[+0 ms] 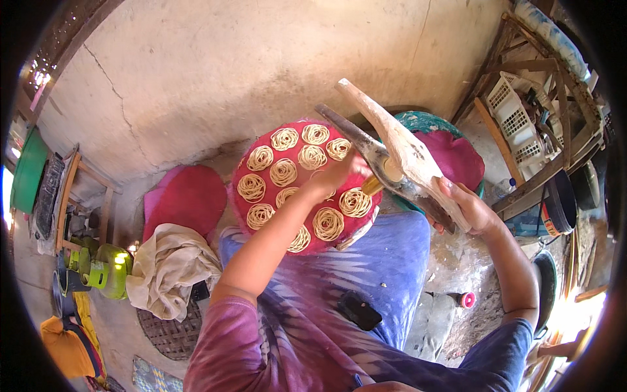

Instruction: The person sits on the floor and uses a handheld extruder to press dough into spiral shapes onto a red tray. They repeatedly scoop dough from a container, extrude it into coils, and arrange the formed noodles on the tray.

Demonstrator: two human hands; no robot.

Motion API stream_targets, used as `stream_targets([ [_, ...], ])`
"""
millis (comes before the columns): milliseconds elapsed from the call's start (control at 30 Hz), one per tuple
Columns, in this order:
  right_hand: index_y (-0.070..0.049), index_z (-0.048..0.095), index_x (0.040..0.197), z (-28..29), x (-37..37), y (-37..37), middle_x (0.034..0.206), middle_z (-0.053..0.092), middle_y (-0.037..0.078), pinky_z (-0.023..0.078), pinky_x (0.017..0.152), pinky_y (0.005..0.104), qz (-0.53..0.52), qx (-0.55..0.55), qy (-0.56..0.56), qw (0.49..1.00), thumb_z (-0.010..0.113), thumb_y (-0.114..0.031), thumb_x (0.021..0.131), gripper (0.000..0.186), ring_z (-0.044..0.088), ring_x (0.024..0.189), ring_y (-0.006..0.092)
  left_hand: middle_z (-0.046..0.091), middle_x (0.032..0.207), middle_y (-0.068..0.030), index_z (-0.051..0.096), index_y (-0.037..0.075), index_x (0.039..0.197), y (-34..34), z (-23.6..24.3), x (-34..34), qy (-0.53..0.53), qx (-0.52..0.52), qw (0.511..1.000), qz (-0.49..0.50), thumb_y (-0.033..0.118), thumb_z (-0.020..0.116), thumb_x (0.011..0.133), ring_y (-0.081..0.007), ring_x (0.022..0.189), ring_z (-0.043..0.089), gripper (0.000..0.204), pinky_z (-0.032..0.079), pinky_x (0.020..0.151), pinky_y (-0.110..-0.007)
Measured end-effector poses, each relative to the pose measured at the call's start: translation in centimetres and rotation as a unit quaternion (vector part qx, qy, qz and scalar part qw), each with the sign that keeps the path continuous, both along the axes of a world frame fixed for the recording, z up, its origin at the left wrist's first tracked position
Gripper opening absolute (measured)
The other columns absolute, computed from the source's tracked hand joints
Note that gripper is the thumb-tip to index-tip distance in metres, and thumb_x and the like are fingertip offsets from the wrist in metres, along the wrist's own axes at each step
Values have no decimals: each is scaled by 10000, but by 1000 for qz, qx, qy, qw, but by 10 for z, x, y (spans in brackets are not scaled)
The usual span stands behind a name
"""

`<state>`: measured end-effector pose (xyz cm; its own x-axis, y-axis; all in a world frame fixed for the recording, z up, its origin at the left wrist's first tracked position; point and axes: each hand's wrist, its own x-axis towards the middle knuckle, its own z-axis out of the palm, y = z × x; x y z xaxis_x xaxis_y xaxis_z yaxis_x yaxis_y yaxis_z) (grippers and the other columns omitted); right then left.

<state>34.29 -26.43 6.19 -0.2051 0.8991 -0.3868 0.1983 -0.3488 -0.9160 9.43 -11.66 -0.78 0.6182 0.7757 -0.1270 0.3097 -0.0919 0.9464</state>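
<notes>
My right hand is closed round the near end of a wooden hand press with two long handles, one pale and one dark. The press is tilted over the right side of a round red cloth-covered tray. A brass-coloured tube juts from it toward the tray. Coiled nests of pale noodles lie spread on the cloth. My left hand is over the tray beside the tube, its fingers smeared by motion and partly behind the dark handle. My left forearm covers some nests.
Behind the press stands a teal basin with magenta cloth. More red cloth and a crumpled beige cloth lie left, near a green gas cylinder. A black phone-like object rests on my lap. White crates stand right.
</notes>
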Motion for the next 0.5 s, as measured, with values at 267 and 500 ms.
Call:
stream_targets([
  [267, 9, 619, 1024, -14, 4, -2, 755, 627, 87, 508, 538, 280, -26, 30, -5, 999, 410, -687, 953, 730, 632, 617, 157, 480, 1478, -141, 412, 102, 1491, 1, -33, -7, 71, -124, 989, -45, 689, 137, 991, -289, 1451, 305, 819, 194, 1181, -457],
  [500, 1, 605, 996, -21, 16, -6, 751, 625, 89, 497, 536, 292, -51, 74, -4, 996, 400, -659, 969, 692, 621, 592, 159, 363, 1546, -177, 537, 70, 1391, -7, -76, -31, 102, 243, 962, -72, 692, 263, 976, -395, 1407, 348, 797, 221, 1167, -524],
])
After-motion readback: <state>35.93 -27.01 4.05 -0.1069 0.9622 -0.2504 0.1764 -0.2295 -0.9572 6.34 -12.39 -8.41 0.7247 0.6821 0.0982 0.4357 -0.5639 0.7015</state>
